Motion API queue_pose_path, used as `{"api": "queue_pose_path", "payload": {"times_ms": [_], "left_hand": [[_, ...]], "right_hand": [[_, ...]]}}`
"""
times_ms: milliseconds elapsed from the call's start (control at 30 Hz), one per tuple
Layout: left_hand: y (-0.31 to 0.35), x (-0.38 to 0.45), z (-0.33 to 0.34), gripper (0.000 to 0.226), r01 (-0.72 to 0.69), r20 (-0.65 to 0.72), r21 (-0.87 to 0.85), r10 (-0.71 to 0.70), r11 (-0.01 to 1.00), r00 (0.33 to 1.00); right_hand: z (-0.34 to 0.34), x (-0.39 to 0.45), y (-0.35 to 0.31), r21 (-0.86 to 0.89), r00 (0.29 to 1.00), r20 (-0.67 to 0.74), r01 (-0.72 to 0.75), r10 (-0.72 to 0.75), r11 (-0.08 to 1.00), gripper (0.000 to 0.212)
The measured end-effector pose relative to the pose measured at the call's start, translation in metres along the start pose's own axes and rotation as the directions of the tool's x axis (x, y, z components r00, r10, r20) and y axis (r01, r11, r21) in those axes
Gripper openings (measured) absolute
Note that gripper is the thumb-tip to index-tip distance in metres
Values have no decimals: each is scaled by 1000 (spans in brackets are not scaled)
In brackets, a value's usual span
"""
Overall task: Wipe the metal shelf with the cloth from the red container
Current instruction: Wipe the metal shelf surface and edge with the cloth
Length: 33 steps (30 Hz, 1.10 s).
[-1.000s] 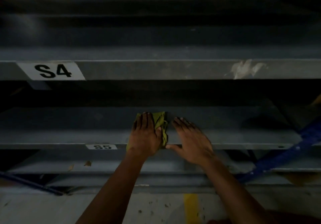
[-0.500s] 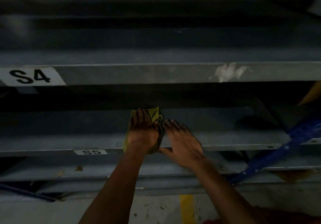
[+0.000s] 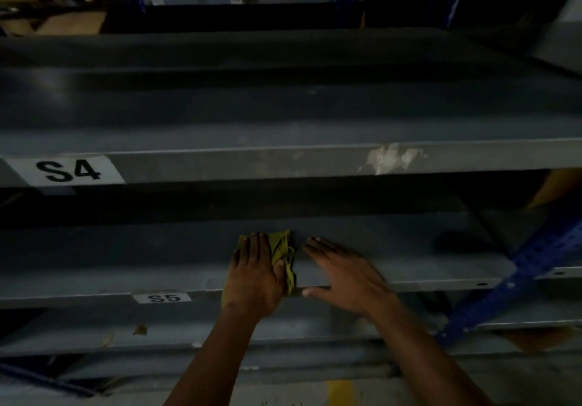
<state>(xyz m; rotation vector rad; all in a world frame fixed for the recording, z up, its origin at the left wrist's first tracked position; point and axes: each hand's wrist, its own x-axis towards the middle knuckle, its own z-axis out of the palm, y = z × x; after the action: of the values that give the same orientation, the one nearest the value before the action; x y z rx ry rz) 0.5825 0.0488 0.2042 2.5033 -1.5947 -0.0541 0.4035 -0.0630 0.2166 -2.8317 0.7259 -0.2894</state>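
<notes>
A dim storage rack of grey metal shelves fills the view, with blue perforated uprights point(image 3: 516, 283) at the right and a strip of concrete floor with a yellow mark point(image 3: 341, 392) at the bottom. The upper shelf carries a white label reading S4 point(image 3: 67, 171) on its front lip, and a pale scuffed patch point(image 3: 392, 157) lies farther right on the same lip. The metal shelf point(image 3: 126, 257) below it bears a smaller label reading S5 point(image 3: 163, 297). On this shelf, near its front edge and about mid-width, lies the yellow-green cloth point(image 3: 282, 249), crumpled, with one end hanging over the lip. The left hand point(image 3: 255, 276) lies flat on top of the cloth, fingers stretched out and pressing it to the metal, not curled round it. The right hand point(image 3: 343, 272) lies just beside it, open and spread palm-down on the bare shelf, its thumb at the front edge, holding nothing. The two hands are close but not touching.
</notes>
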Motion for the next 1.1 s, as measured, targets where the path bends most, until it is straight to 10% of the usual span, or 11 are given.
{"api": "queue_pose_path", "payload": {"times_ms": [733, 1100], "left_hand": [[48, 35, 12, 81, 17, 52, 42, -19, 999, 998], [45, 20, 7, 66, 15, -31, -36, -17, 999, 999]], "right_hand": [[6, 0, 18, 58, 1000, -6, 27, -26, 998, 96], [0, -20, 28, -103, 978, -115, -187, 175, 977, 108]]}}
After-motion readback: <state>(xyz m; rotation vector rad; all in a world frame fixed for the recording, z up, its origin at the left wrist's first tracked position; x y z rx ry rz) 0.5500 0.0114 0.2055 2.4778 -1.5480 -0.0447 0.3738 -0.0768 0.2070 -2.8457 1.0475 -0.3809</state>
